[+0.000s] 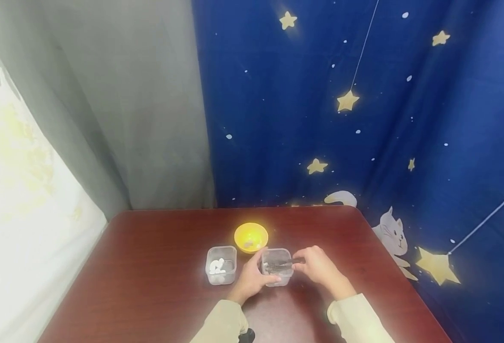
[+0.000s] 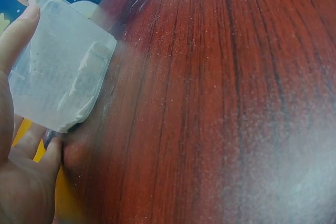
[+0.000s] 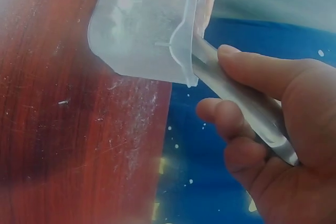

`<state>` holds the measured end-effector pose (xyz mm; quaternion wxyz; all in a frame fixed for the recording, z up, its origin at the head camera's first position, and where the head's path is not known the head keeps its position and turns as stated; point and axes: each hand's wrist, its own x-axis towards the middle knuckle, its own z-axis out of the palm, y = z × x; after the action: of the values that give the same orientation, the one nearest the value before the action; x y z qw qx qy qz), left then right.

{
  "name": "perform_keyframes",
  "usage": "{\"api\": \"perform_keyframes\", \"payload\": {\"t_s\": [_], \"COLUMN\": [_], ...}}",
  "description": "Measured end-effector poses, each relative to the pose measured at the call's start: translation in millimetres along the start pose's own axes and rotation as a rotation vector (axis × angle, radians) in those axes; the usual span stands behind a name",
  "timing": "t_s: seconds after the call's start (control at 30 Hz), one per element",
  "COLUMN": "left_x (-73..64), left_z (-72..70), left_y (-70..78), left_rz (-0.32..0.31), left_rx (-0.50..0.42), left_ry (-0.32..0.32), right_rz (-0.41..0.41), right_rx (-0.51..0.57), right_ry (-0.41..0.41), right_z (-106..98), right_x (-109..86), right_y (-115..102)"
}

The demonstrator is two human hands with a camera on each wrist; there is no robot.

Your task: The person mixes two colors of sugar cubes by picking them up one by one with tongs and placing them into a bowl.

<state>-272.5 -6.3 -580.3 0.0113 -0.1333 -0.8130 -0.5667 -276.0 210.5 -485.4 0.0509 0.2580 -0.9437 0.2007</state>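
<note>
My left hand (image 1: 250, 277) grips a clear plastic container (image 1: 284, 280), thumb on the near side and fingers around the far side. In the left wrist view, pale material shows through the wall of this container (image 2: 63, 61). My right hand (image 1: 317, 267) pinches metal tongs (image 1: 297, 260) between thumb and fingers. The tongs' far end reaches into the container. In the right wrist view, the silvery handle of the tongs (image 3: 247, 106) runs back into the palm, while their tips are hidden or blurred behind the frosted container wall (image 3: 136, 30).
Left of my left hand stands a second clear container (image 1: 230, 277) with several white pieces (image 1: 217, 267). A yellow bowl (image 1: 241, 232) with small pale bits inside sits just behind both containers. All stand on a dark red wooden table (image 1: 157, 267), with curtains (image 1: 277, 119) beyond its far edge.
</note>
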Motion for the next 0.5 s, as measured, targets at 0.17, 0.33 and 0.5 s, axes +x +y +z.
{"api": "perform_keyframes", "payload": {"t_s": [0.17,0.33,0.5], "left_x": [-0.3,0.3,-0.4], "left_z": [-0.4,0.5,0.2], "left_y": [0.3,-1.5,0.1], "left_rz": [-0.008,-0.008,-0.017], "left_rx": [0.001,-0.006,-0.014], "left_ry": [0.006,-0.002,0.000], "right_rz": [-0.026,-0.017,0.024], "right_rx": [-0.002,0.005,0.046], "right_ry": [0.036,0.079,0.138], "right_z": [4,11,15], "right_x": [-1.4,-7.0,-13.8], "right_y": [4,12,20]}}
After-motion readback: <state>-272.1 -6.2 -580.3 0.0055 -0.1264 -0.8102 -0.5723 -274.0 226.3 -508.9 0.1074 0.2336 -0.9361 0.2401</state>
